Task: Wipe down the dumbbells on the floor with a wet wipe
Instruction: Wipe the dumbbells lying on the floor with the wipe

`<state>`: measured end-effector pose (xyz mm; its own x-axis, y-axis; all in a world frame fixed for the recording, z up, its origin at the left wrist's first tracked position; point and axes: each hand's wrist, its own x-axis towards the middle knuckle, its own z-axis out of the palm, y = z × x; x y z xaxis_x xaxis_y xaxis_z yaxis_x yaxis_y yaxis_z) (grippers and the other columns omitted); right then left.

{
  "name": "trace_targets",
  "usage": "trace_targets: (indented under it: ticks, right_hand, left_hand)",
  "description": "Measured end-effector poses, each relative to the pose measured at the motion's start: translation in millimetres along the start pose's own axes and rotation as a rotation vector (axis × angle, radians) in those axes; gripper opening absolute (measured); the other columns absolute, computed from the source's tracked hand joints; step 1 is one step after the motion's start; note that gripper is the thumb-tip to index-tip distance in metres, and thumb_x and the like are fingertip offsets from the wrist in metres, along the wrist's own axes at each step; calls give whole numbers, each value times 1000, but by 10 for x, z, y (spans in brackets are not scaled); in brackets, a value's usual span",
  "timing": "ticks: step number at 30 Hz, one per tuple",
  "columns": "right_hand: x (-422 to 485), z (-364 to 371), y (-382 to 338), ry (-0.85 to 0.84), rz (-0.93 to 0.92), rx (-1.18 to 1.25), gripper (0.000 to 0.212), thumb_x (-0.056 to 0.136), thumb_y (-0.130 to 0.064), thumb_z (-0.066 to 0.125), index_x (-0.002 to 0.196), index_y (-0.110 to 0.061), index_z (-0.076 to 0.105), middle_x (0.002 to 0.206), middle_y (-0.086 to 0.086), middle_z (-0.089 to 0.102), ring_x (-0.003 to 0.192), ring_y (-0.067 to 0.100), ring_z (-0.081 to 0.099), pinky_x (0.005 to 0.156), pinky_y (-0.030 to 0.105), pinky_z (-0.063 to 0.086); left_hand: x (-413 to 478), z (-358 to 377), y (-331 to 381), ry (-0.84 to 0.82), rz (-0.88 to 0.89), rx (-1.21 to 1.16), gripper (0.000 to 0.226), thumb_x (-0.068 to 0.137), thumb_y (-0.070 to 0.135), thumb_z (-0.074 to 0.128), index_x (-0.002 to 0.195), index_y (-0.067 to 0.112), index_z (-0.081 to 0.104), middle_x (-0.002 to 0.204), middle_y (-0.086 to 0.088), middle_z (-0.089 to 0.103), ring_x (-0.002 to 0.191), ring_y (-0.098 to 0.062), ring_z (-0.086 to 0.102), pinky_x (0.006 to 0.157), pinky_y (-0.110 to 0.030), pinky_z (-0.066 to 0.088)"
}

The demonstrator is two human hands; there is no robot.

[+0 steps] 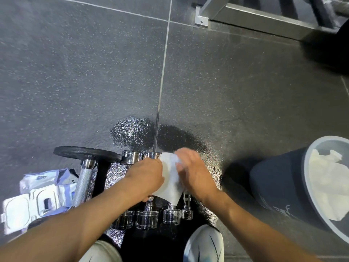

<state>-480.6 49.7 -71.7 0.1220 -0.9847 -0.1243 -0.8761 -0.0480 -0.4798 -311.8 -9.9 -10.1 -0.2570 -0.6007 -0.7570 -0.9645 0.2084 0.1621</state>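
Several chrome dumbbells lie side by side on the dark rubber floor, just in front of my feet. A white wet wipe is spread over the middle of them. My left hand grips the wipe's left edge, above a dumbbell handle. My right hand presses on the wipe's right side, fingers partly blurred. The handles beneath both hands are hidden. A bigger dumbbell with a black plate and a knurled handle lies to the left.
Packs of wet wipes lie at the left by the big dumbbell. A dark bin holding used wipes stands at the right. A wet patch darkens the floor beyond the dumbbells. A metal rack base sits far right. My shoes are below.
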Motion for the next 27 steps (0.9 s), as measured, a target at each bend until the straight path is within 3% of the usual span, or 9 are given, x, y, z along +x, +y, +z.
trace_targets:
  ticks: [3, 6, 9, 13, 15, 18, 23, 25, 27]
  right_hand:
    - [-163, 206, 42, -70, -118, -122, 56, 107, -32, 39, 156, -6, 31, 166, 13, 20, 154, 24, 13, 125, 39, 15]
    - [-321, 296, 16, -114, -176, -74, 58, 104, -17, 43, 158, -8, 25, 168, 11, 10, 156, 23, -3, 126, 42, 11]
    - [-597, 345, -4, -257, -245, -156, 59, 103, -19, 37, 157, -5, 19, 167, 12, 7, 155, 24, -12, 126, 45, 8]
    - [-659, 428, -6, -198, -299, -168, 49, 100, -20, 37, 145, -7, 52, 159, 7, 39, 153, 16, 15, 125, 32, 6]
    - [-626, 397, -20, -165, -362, -241, 38, 96, -25, 47, 127, -15, 66, 144, 6, 56, 144, 21, 31, 122, 35, 19]
    - [-517, 244, -40, -79, -243, -218, 21, 94, -30, 61, 114, -29, 66, 129, -3, 54, 120, 20, 46, 93, 34, 49]
    - [-319, 112, -17, 21, -96, 28, 21, 98, -6, 59, 116, -16, 62, 117, -1, 49, 73, 8, 54, 57, 4, 38]
    - [-341, 169, -20, 36, -91, 81, 21, 99, -5, 56, 118, -11, 64, 122, 2, 48, 77, 15, 60, 66, 13, 49]
    - [-393, 256, -22, 42, -67, 47, 24, 102, -13, 53, 122, -7, 64, 126, 8, 51, 94, 28, 62, 78, 36, 54]
  left_hand:
    - [-30, 18, -5, -62, -32, 25, 27, 103, 30, 55, 120, 9, 55, 75, -5, 71, 51, -17, 72, 61, -32, 63]
    - [-106, 3, 5, -103, -26, 67, 38, 104, 36, 55, 132, 10, 52, 68, 0, 75, 52, -11, 73, 59, -27, 59]
    - [-169, -36, 6, -125, 15, 63, 40, 103, 42, 52, 130, 13, 50, 72, 3, 77, 60, -10, 75, 69, -27, 60]
    - [-175, -35, 38, -157, 24, 3, 29, 101, 39, 58, 119, 17, 50, 74, 5, 77, 63, -11, 76, 80, -27, 58]
    - [-191, -14, 42, -162, 39, 0, 19, 101, 38, 58, 105, 22, 49, 77, 3, 78, 65, -12, 77, 80, -28, 58]
    - [-181, 56, 3, -100, 92, 4, 21, 101, 43, 58, 94, 26, 47, 79, 4, 72, 65, -11, 76, 69, -28, 58]
    - [-100, 267, -14, 120, 222, -195, 12, 101, 29, 60, 110, 22, 57, 101, 5, 60, 82, -11, 59, 69, -25, 49]
    - [-101, 315, 8, 152, 285, -257, 7, 101, 21, 59, 107, 23, 55, 111, 4, 54, 93, -12, 57, 82, -27, 51]
    - [-86, 386, 43, 121, 298, -270, 13, 101, 15, 56, 113, 20, 54, 112, 3, 50, 98, -14, 57, 87, -29, 52]
